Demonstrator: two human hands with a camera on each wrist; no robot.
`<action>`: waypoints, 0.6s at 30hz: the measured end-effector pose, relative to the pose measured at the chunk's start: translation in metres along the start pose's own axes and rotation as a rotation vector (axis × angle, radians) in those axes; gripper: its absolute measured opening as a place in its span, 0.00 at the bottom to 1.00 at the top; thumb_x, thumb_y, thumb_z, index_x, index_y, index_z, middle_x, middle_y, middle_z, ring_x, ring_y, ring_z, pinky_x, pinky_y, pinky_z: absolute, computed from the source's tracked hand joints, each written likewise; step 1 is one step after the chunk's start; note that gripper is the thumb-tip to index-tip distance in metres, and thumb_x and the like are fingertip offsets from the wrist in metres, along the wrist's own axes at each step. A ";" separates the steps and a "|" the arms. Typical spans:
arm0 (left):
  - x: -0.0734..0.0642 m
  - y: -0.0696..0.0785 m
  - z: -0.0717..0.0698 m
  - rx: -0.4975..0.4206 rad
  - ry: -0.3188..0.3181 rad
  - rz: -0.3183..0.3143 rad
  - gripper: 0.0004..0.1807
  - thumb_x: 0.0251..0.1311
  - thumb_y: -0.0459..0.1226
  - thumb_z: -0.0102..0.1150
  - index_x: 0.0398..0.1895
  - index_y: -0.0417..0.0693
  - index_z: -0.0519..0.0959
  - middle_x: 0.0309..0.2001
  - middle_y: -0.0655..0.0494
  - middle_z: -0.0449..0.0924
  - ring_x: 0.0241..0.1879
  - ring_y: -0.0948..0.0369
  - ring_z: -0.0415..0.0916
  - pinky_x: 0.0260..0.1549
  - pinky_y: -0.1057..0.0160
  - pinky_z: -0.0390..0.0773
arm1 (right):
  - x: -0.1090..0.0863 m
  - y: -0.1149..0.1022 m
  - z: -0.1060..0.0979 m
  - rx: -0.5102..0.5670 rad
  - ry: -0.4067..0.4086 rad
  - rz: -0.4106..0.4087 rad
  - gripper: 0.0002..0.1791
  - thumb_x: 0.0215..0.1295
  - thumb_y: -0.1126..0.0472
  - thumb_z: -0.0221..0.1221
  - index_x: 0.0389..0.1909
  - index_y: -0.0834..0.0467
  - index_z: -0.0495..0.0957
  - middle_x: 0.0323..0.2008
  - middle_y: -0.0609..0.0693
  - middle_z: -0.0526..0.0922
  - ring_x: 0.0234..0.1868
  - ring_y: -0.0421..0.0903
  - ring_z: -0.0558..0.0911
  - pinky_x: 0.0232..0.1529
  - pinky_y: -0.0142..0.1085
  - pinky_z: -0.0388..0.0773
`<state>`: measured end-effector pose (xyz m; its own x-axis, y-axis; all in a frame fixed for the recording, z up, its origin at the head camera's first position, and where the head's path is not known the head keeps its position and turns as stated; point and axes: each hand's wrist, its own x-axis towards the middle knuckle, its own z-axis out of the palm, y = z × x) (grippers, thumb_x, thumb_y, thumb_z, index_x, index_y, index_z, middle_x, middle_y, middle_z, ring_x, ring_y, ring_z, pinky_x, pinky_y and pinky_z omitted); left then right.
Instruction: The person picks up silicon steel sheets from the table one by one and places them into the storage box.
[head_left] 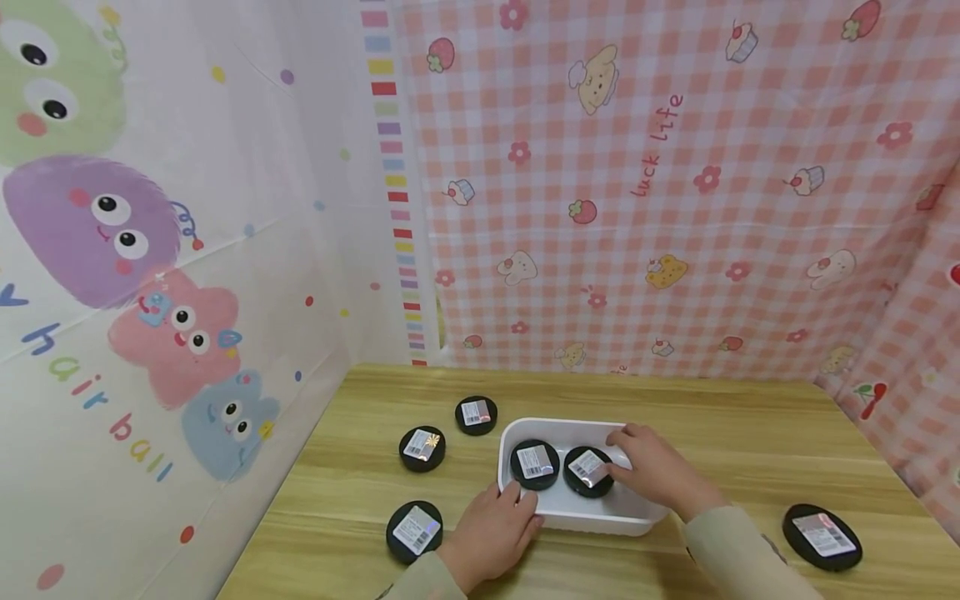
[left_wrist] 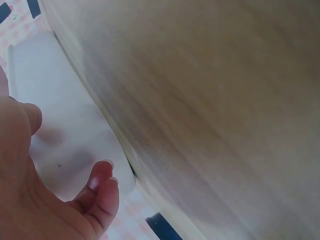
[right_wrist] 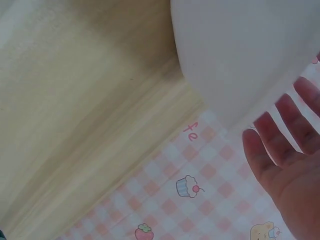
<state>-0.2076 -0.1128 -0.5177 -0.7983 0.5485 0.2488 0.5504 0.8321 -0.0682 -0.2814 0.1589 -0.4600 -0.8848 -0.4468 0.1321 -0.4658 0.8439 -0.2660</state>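
Observation:
A white rectangular plastic tray (head_left: pixel 585 505) stands on the wooden table with two round black discs inside, the left disc (head_left: pixel 535 464) and the right disc (head_left: pixel 588 472), each bearing a barcode label. My left hand (head_left: pixel 491 533) grips the tray's near left corner, fingers over the rim and thumb outside. The left wrist view shows the tray's outer wall (left_wrist: pixel 65 95) beside that hand. My right hand (head_left: pixel 660 468) holds the tray's far right side, with fingers at the rim and the thumb inside, close to the right disc. In the right wrist view its fingers (right_wrist: pixel 287 125) lie along the tray's outside.
Left of the tray lie three more labelled black discs: a far one (head_left: pixel 476 415), a middle one (head_left: pixel 422 449) and a near one (head_left: pixel 415 532). Another disc (head_left: pixel 822 537) lies at the right. Patterned cloths (head_left: pixel 675 208) hang behind and beside the wooden table (head_left: pixel 330 467).

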 end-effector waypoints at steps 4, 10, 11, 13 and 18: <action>0.000 0.000 -0.001 0.003 0.007 0.006 0.13 0.77 0.51 0.44 0.42 0.55 0.72 0.34 0.58 0.71 0.32 0.59 0.69 0.36 0.63 0.71 | -0.005 0.000 0.001 0.000 0.036 0.000 0.16 0.62 0.57 0.68 0.47 0.62 0.82 0.46 0.57 0.82 0.49 0.57 0.81 0.56 0.56 0.77; -0.001 0.000 -0.001 -0.005 0.005 0.007 0.13 0.77 0.51 0.44 0.42 0.55 0.72 0.34 0.58 0.71 0.32 0.59 0.69 0.35 0.63 0.71 | -0.014 0.004 0.006 -0.011 0.125 -0.023 0.13 0.61 0.60 0.68 0.44 0.61 0.82 0.45 0.56 0.83 0.50 0.57 0.81 0.56 0.56 0.76; -0.001 -0.001 -0.001 -0.008 0.003 0.005 0.13 0.77 0.52 0.44 0.42 0.55 0.72 0.35 0.58 0.72 0.32 0.59 0.69 0.35 0.63 0.71 | -0.015 0.004 0.007 -0.010 0.141 -0.031 0.12 0.61 0.60 0.68 0.43 0.61 0.82 0.44 0.55 0.83 0.49 0.57 0.81 0.56 0.56 0.76; 0.000 -0.001 0.000 -0.010 0.000 0.004 0.13 0.77 0.52 0.44 0.43 0.55 0.72 0.35 0.57 0.72 0.32 0.59 0.69 0.35 0.63 0.71 | -0.018 0.005 0.008 -0.005 0.171 -0.033 0.11 0.61 0.62 0.67 0.43 0.60 0.82 0.43 0.54 0.83 0.49 0.56 0.81 0.55 0.56 0.77; 0.000 -0.001 0.003 0.000 0.018 0.012 0.13 0.76 0.51 0.45 0.43 0.55 0.72 0.34 0.57 0.72 0.32 0.59 0.69 0.34 0.63 0.70 | -0.022 0.006 0.010 0.008 0.226 -0.027 0.10 0.60 0.63 0.68 0.42 0.60 0.83 0.41 0.54 0.83 0.48 0.57 0.81 0.55 0.56 0.76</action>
<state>-0.2088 -0.1132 -0.5202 -0.7875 0.5565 0.2650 0.5595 0.8257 -0.0715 -0.2642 0.1707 -0.4739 -0.8514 -0.3907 0.3500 -0.4904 0.8298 -0.2665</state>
